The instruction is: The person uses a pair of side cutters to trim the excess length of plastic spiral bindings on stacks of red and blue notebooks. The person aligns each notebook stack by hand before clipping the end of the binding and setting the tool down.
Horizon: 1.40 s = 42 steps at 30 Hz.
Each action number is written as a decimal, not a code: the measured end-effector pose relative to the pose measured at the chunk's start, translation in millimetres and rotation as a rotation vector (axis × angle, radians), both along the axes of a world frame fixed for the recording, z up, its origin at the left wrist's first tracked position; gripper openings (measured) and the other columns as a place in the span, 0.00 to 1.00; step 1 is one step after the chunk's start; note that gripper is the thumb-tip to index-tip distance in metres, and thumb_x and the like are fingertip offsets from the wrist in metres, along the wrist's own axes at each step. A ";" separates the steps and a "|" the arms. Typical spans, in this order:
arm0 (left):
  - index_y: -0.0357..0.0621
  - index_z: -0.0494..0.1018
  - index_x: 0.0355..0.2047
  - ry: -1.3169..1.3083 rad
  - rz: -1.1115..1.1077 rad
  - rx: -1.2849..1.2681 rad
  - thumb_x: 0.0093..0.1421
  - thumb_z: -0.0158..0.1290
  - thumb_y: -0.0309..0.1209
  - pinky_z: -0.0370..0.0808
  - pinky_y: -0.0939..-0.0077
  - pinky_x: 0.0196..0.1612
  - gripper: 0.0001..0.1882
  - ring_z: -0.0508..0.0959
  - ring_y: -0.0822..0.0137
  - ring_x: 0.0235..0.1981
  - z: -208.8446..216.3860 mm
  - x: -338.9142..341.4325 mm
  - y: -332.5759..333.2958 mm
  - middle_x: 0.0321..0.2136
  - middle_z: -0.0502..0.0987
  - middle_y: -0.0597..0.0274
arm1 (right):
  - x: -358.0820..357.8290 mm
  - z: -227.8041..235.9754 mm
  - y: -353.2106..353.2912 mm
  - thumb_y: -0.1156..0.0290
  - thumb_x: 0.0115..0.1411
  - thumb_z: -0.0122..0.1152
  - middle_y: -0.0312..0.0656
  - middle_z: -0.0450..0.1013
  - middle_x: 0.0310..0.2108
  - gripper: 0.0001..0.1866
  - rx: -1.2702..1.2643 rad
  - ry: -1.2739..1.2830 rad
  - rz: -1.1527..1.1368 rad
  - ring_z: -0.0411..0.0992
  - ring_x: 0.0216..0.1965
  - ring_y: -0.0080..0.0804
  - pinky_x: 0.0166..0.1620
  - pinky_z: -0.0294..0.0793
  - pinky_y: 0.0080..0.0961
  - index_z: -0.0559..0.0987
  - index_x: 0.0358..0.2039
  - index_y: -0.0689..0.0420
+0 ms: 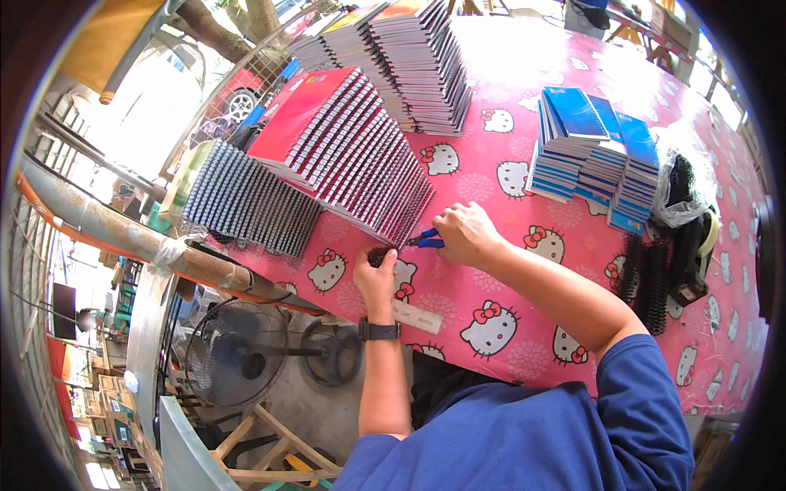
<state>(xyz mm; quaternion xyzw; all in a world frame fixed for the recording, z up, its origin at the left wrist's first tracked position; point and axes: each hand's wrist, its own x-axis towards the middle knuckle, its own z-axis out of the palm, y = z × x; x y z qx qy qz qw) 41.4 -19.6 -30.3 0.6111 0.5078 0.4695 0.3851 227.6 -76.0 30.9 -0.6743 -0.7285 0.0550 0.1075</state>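
My right hand (468, 232) is closed round the blue handles of small pliers (429, 238). Their jaws point left, at the bottom near corner of a tall stack of red spiral-bound notebooks (360, 164). Beside that corner my left hand (377, 281) is closed, fingers curled about a small dark coil (377, 256), which is partly covered by the fingers. A watch with a dark strap (379, 330) is on the left wrist. Just right of that wrist a pale strip with writing (417, 316) lies on the pink patterned tablecloth (528, 278).
Left of the red stack stands a block of spiral-bound books (250, 200); taller notebook piles (417, 65) rise behind. Blue notebooks (585, 155) sit at right, near a plastic bag (686, 176), black coils (645, 282) and a tape dispenser (694, 258). A fan (237, 352) stands below left.
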 end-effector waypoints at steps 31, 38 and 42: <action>0.35 0.72 0.29 0.239 0.035 0.075 0.43 0.60 0.28 0.72 0.67 0.33 0.13 0.77 0.55 0.27 9.0 5.4 -9.1 0.25 0.76 0.49 | -16.7 5.9 10.9 0.63 0.43 0.62 0.42 0.74 0.26 0.11 -0.177 -0.059 -0.001 0.74 0.32 0.35 0.39 0.69 0.33 0.79 0.27 0.54; 0.36 0.71 0.33 0.234 -0.051 0.216 0.47 0.59 0.26 0.73 0.71 0.30 0.13 0.76 0.63 0.25 7.3 1.9 -15.5 0.27 0.76 0.54 | 29.1 -9.3 -29.5 0.60 0.39 0.66 0.43 0.72 0.30 0.19 0.228 0.165 -0.194 0.71 0.38 0.39 0.42 0.67 0.35 0.75 0.31 0.55; 0.42 0.66 0.38 -0.400 -0.483 -0.379 0.54 0.51 0.20 0.61 0.89 0.20 0.11 0.66 0.81 0.19 43.5 38.3 -55.1 0.26 0.72 0.66 | 44.1 -42.7 -56.0 0.61 0.36 0.66 0.43 0.70 0.35 0.23 0.408 0.139 -0.266 0.67 0.42 0.40 0.44 0.64 0.37 0.73 0.34 0.56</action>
